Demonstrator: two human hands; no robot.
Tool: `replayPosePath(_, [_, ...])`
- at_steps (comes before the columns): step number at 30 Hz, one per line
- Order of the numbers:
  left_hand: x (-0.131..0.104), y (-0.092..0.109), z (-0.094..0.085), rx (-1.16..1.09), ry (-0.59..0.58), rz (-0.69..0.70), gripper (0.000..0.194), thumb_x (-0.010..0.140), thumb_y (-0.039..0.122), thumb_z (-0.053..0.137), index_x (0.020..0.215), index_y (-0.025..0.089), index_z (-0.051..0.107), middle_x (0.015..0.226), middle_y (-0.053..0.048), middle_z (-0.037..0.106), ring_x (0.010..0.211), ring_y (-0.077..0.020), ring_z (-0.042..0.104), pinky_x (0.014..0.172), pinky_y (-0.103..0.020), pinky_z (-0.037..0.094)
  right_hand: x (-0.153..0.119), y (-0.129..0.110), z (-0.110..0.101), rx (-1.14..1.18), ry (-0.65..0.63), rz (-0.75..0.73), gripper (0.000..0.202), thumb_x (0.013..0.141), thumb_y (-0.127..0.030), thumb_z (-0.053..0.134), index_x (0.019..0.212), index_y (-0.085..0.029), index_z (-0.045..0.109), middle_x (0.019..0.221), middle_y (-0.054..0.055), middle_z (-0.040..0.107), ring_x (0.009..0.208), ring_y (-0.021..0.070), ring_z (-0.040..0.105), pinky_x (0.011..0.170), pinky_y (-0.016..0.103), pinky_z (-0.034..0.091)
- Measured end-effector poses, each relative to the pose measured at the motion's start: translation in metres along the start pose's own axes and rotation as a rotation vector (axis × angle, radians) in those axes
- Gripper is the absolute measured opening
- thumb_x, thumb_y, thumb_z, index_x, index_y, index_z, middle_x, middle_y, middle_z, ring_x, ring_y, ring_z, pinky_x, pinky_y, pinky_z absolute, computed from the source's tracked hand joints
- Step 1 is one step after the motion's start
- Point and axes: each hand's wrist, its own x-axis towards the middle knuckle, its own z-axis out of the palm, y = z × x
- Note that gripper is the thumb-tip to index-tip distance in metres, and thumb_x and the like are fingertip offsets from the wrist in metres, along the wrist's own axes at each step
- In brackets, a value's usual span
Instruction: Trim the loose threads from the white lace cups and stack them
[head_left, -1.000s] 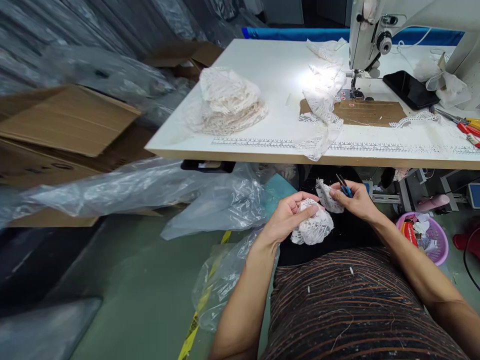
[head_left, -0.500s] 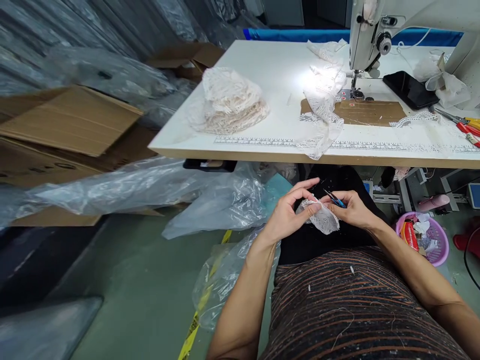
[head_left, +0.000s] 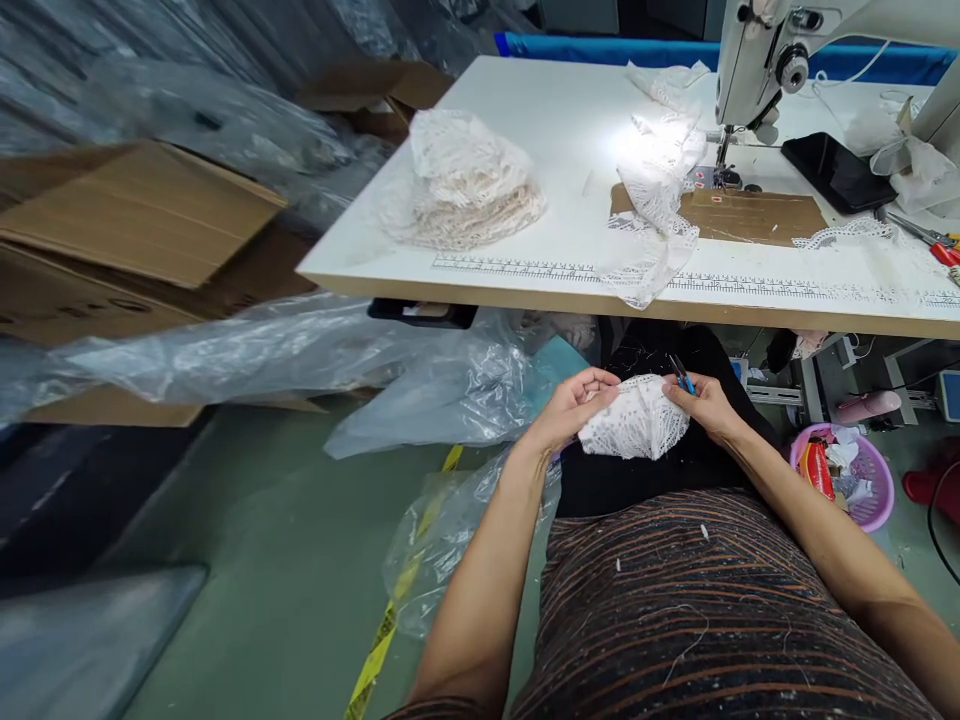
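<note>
Over my lap, a piece of white lace (head_left: 634, 420) is stretched between both hands. My left hand (head_left: 571, 408) pinches its left upper edge between thumb and fingers. At the other end, my right hand (head_left: 703, 402) grips the lace's upper right corner and also keeps a small pair of blue thread snips (head_left: 682, 375) in its fingers, blades pointing up and away. On the table above, a strip of white lace (head_left: 656, 220) runs from beside the sewing machine needle (head_left: 724, 150) over the front edge. A stack of folded white lace (head_left: 472, 185) sits to the left.
The white table's front edge (head_left: 525, 293) is just beyond my hands. A brown cardboard strip (head_left: 757, 217), a black phone (head_left: 836, 172) and red-handled scissors (head_left: 941, 252) lie on top. A pink basket of scraps (head_left: 874, 480) stands at right; cardboard boxes (head_left: 142, 215) and plastic sheeting (head_left: 442, 385) fill the left.
My hands have moved apart, and the bunched lace between them is now spread out wider. The snips have turned upward in my right hand. The view has tilted slightly.
</note>
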Motion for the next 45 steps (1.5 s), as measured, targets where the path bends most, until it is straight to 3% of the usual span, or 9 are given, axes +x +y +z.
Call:
replayPosePath(3, [0.011, -0.010, -0.008, 0.090, 0.080, -0.020, 0.050, 0.055, 0.051, 0.087, 0.084, 0.015, 0.067, 0.070, 0.000, 0.064, 0.061, -0.0109, 0.054, 0.055, -0.022, 0.039, 0.015, 0.019, -0.003, -0.045, 0.098, 0.005, 0.055, 0.044, -0.061, 0.081, 0.072, -0.016, 0.068, 0.057, -0.005, 0.052, 0.057, 0.0093, 0.040, 0.056, 0.026, 0.033])
replayPosePath(12, [0.016, -0.025, -0.017, 0.146, 0.181, 0.007, 0.042, 0.055, 0.048, 0.084, 0.076, 0.014, 0.071, 0.060, 0.000, 0.061, 0.053, -0.0107, 0.048, 0.051, -0.024, 0.033, 0.016, 0.031, -0.009, -0.096, 0.076, -0.004, 0.057, 0.054, -0.069, 0.073, 0.075, -0.017, 0.067, 0.057, -0.005, 0.048, 0.057, 0.0099, 0.037, 0.052, 0.025, 0.028])
replayPosePath(18, [0.014, -0.017, -0.019, 0.331, 0.304, 0.111, 0.027, 0.066, 0.041, 0.075, 0.075, 0.016, 0.076, 0.054, 0.002, 0.057, 0.051, -0.0114, 0.043, 0.053, -0.026, 0.029, 0.016, 0.031, -0.006, -0.109, 0.058, 0.013, 0.058, 0.043, -0.061, 0.083, 0.076, -0.016, 0.068, 0.058, -0.005, 0.049, 0.057, 0.0099, 0.040, 0.053, 0.026, 0.030])
replayPosePath(25, [0.004, 0.010, -0.011, 0.501, 0.347, 0.278, 0.007, 0.070, 0.029, 0.075, 0.069, 0.023, 0.078, 0.075, -0.004, 0.069, 0.071, -0.0191, 0.058, 0.071, -0.031, 0.042, 0.018, 0.033, -0.010, -0.086, 0.084, 0.008, 0.057, 0.057, -0.064, 0.074, 0.085, -0.015, 0.072, 0.052, -0.007, 0.041, 0.052, 0.0086, 0.034, 0.048, 0.025, 0.026])
replayPosePath(31, [0.009, 0.039, 0.014, 0.430, 0.138, 0.260, 0.013, 0.076, 0.028, 0.070, 0.081, 0.018, 0.077, 0.061, 0.000, 0.065, 0.057, -0.0136, 0.054, 0.061, -0.027, 0.041, 0.020, 0.033, -0.012, -0.041, 0.113, 0.021, 0.054, 0.060, -0.061, 0.071, 0.090, -0.016, 0.072, 0.073, -0.001, 0.055, 0.051, 0.0058, 0.036, 0.044, 0.022, 0.023])
replayPosePath(34, [0.012, 0.043, 0.015, 0.407, 0.090, 0.209, 0.013, 0.077, 0.025, 0.068, 0.084, 0.017, 0.075, 0.063, -0.001, 0.065, 0.055, -0.0137, 0.056, 0.059, -0.027, 0.043, 0.019, 0.034, -0.011, -0.013, 0.121, 0.043, 0.053, 0.058, -0.059, 0.073, 0.088, -0.015, 0.072, 0.076, 0.000, 0.056, 0.051, 0.0049, 0.036, 0.043, 0.022, 0.022])
replayPosePath(38, [0.008, 0.039, -0.001, 0.592, 0.201, 0.239, 0.010, 0.067, 0.022, 0.076, 0.077, 0.020, 0.076, 0.067, -0.003, 0.067, 0.066, -0.0191, 0.059, 0.065, -0.030, 0.044, 0.016, 0.034, -0.006, 0.040, 0.141, 0.046, 0.050, 0.055, -0.056, 0.075, 0.083, -0.015, 0.070, 0.071, -0.002, 0.055, 0.049, 0.0045, 0.037, 0.043, 0.021, 0.024])
replayPosePath(41, [0.010, 0.040, -0.006, 0.559, 0.299, 0.288, 0.021, 0.070, 0.033, 0.077, 0.085, 0.019, 0.077, 0.078, -0.006, 0.070, 0.072, -0.0208, 0.061, 0.069, -0.032, 0.046, 0.012, 0.031, -0.002, 0.083, 0.165, 0.007, 0.049, 0.054, -0.058, 0.075, 0.079, -0.015, 0.068, 0.066, -0.002, 0.056, 0.046, 0.0047, 0.036, 0.042, 0.021, 0.024])
replayPosePath(45, [0.026, 0.051, 0.011, 0.277, 0.192, 0.276, 0.050, 0.071, 0.058, 0.074, 0.096, 0.015, 0.073, 0.070, -0.003, 0.066, 0.060, -0.0156, 0.056, 0.060, -0.029, 0.044, 0.009, 0.028, 0.000, 0.128, 0.215, -0.078, 0.051, 0.057, -0.062, 0.072, 0.078, -0.015, 0.067, 0.060, -0.001, 0.056, 0.041, 0.0053, 0.034, 0.040, 0.022, 0.022])
